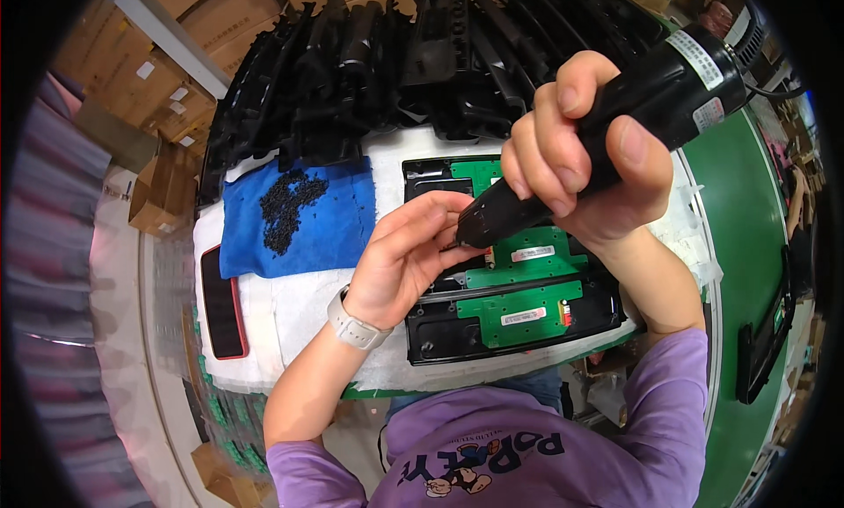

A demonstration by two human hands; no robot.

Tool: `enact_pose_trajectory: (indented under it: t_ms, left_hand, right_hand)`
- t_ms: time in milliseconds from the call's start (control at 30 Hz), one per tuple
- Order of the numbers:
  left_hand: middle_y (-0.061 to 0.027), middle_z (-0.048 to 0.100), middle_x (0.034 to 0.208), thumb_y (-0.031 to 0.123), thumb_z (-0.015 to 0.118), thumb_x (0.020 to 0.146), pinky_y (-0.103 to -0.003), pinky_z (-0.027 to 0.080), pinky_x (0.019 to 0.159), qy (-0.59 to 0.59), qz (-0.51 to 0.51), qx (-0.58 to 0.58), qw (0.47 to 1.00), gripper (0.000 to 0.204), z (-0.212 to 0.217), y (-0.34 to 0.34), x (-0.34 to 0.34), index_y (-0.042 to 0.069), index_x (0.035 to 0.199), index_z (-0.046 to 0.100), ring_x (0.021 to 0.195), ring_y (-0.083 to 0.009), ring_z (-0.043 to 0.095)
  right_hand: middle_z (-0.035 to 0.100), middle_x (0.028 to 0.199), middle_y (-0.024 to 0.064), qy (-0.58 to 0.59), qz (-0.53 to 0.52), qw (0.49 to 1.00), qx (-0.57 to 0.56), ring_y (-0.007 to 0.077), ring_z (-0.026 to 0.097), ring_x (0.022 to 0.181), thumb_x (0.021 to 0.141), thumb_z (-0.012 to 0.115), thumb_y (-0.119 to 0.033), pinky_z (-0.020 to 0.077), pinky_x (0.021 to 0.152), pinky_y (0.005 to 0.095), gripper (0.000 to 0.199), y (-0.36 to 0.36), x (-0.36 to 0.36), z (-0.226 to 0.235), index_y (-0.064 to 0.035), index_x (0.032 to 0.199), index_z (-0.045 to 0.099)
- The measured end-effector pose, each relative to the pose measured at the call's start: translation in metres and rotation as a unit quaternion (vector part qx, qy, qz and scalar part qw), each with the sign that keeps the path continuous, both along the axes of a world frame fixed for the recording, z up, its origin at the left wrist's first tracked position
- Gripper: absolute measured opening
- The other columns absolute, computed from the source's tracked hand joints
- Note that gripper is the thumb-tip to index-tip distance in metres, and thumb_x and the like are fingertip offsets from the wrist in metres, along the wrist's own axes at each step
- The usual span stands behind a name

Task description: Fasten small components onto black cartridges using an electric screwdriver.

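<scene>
Black electric screwdriver (651, 95) is in the right hand (633, 192), whose fingers are wrapped around its body, above green circuit boards (549, 269) on the table (299, 323). Fingers of the left hand (400, 253) gather near its tip; whether they pinch something, I cannot tell.

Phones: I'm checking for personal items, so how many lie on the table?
1: a red-edged phone, at the left of the white-covered table, beside the blue cloth. Others could be hidden under the cloth or black parts.
</scene>
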State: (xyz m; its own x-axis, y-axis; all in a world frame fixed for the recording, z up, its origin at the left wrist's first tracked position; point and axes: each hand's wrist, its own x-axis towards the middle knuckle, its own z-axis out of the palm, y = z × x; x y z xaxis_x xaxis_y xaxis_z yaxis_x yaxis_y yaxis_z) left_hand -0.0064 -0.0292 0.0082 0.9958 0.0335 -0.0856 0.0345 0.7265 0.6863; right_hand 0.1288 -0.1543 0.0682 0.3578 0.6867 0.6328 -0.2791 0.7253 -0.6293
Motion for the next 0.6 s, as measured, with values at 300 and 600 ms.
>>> enact_pose_trajectory:
  t_ms: [300, 600]
  left_hand:
    - [-0.013, 0.064, 0.085, 0.012, 0.054, 0.088, -0.026, 0.051, 0.068, 0.057, -0.001, 0.193, 0.98, 0.019, -0.005, 0.006, -0.001, -0.003, 0.098, 0.058, 0.072, -0.0183, 0.063]
    - [-0.0112, 0.063, 0.079, 0.001, 0.061, 0.08, -0.024, 0.05, 0.061, 0.028, 0.041, 0.232, 0.972, 0.009, -0.009, 0.006, 0.0, -0.003, 0.088, 0.059, 0.064, -0.0147, 0.062]
  right_hand:
    - [0.042, 0.06, -0.0026, -0.011, -0.016, 1.0, 0.014, 0.0074, 0.039, 0.044, 0.085, 0.048, -0.03, 0.038, 0.055, 0.0262, 0.026, -0.011, 0.019, 0.017, -0.0068, 0.095, 0.044]
    - [0.042, 0.06, -0.0024, -0.012, -0.022, 1.0, 0.019, 0.0079, 0.039, 0.044, 0.085, 0.047, -0.03, 0.038, 0.054, 0.0268, 0.026, -0.014, 0.017, 0.021, -0.0067, 0.095, 0.044]
